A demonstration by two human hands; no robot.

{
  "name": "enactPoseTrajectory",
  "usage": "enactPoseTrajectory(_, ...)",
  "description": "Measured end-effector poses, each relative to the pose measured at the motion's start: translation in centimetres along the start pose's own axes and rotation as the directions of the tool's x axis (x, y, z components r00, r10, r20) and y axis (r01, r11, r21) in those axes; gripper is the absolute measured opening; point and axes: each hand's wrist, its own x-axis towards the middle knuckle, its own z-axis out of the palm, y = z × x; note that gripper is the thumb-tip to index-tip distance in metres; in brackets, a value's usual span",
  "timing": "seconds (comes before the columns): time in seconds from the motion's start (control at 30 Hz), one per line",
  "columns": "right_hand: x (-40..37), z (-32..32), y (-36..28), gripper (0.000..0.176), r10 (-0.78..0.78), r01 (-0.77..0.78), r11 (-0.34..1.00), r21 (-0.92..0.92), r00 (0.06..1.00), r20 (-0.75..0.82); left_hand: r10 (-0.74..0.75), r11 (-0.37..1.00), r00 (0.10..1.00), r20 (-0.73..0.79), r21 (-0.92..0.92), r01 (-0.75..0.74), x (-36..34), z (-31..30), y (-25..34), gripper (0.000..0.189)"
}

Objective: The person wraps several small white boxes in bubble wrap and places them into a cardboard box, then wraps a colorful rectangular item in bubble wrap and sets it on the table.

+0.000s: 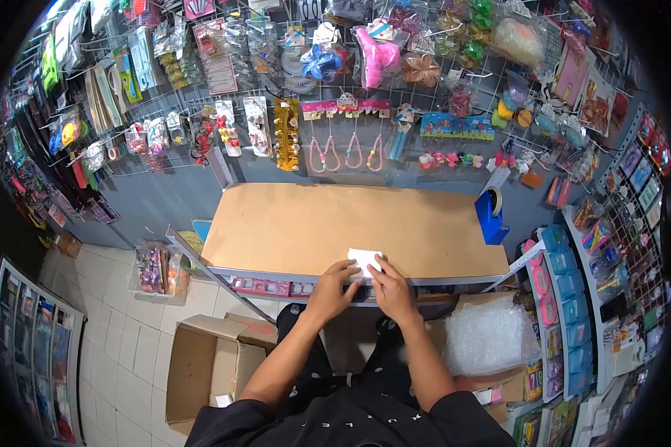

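A small white, roughly rectangular piece [364, 261], which looks like folded paper or a small packet, is held between both hands at the front edge of the wooden table [313, 223]. My left hand [332, 289] grips its left side with the fingers closed on it. On the opposite side, my right hand [393, 289] pinches the right edge, thumb near the lower corner. Its exact kind cannot be made out.
A blue tape dispenser [490, 217] stands at the table's right end. An open cardboard box [201, 365] sits on the floor at left, and bubble wrap [487, 337] lies at right. Packaged accessories hang on the wall grid [350, 89]. A clear bin [159, 274] holds small goods.
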Motion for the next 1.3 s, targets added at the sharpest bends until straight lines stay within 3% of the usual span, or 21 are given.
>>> enactPoseTrajectory(0.1, -2.3, -0.1, -1.6, 0.037, 0.073, -0.078, 0.992, 0.104, 0.996, 0.046, -0.037, 0.995, 0.999, -0.025, -0.092, 0.035, -2.1, -0.9, 0.7, 0.025)
enactPoseTrajectory(0.13, -3.2, 0.1, -1.9, 0.037, 0.011, -0.011, 0.995, 0.096, 1.000, 0.005, -0.184, 0.962, 0.983, 0.006, -0.205, 0.182, -3.0, -0.7, 0.2, 0.029)
enactPoseTrajectory(0.23, -6.3, 1.0, -2.8, 0.030, -0.015, 0.026, 0.988, 0.155, 0.997, -0.073, -0.380, 0.743, 0.924, -0.047, -0.610, 0.274, -6.3, 1.2, -1.0, 0.043)
enactPoseTrajectory(0.27, -7.3, 1.0, -3.2, 0.028, -0.016, 0.031, 0.987, 0.157, 0.995, -0.097, -0.441, 0.622, 0.896, 0.059, -0.699, 0.352, -7.3, 1.1, -1.2, 0.056)
enactPoseTrajectory(0.3, -8.4, 1.0, -3.6, 0.029, 0.032, -0.013, 0.977, 0.212, 0.996, -0.086, -0.456, 0.541, 0.881, 0.124, -0.748, 0.385, -8.3, 1.1, -1.4, 0.056)
enactPoseTrajectory(0.4, -11.2, 2.4, -2.7, 0.029, 0.083, -0.047, 0.946, 0.320, 0.991, -0.101, -0.472, 0.323, 0.827, 0.306, -0.813, 0.485, -10.8, 1.3, -2.2, 0.061)
enactPoseTrajectory(0.57, -13.5, 5.0, -2.5, 0.040, 0.246, -0.154, 0.744, 0.650, 0.968, -0.052, -0.524, 0.167, 0.778, 0.346, -0.854, 0.493, -14.7, 1.3, -3.1, 0.061)
enactPoseTrajectory(0.6, -13.9, 5.8, -1.8, 0.049, 0.278, -0.225, 0.662, 0.715, 0.960, 0.045, -0.530, 0.147, 0.775, 0.343, -0.863, 0.482, -15.4, 1.1, -3.2, 0.061)
enactPoseTrajectory(0.7, -13.9, 7.1, -1.5, 0.051, 0.367, -0.405, 0.464, 0.787, 0.897, 0.245, -0.575, 0.133, 0.753, 0.320, -0.871, 0.472, -17.0, 0.1, -3.4, 0.062)
enactPoseTrajectory(0.83, -12.6, 8.6, -2.6, 0.050, 0.309, -0.474, 0.403, 0.783, 0.876, 0.372, -0.630, 0.170, 0.743, 0.225, -0.894, 0.415, -19.3, -1.2, -3.9, 0.062)
enactPoseTrajectory(1.03, -11.3, 13.2, -5.5, 0.047, 0.159, -0.549, 0.448, 0.706, 0.826, 0.541, -0.729, 0.281, 0.685, 0.017, -0.904, 0.322, -25.1, -4.3, -4.5, 0.057)
enactPoseTrajectory(1.3, -13.1, 21.5, -10.3, 0.047, -0.031, -0.684, 0.453, 0.571, 0.628, 0.777, -0.883, 0.299, 0.429, -0.192, -0.934, 0.197, -35.7, -5.7, -5.4, 0.059)
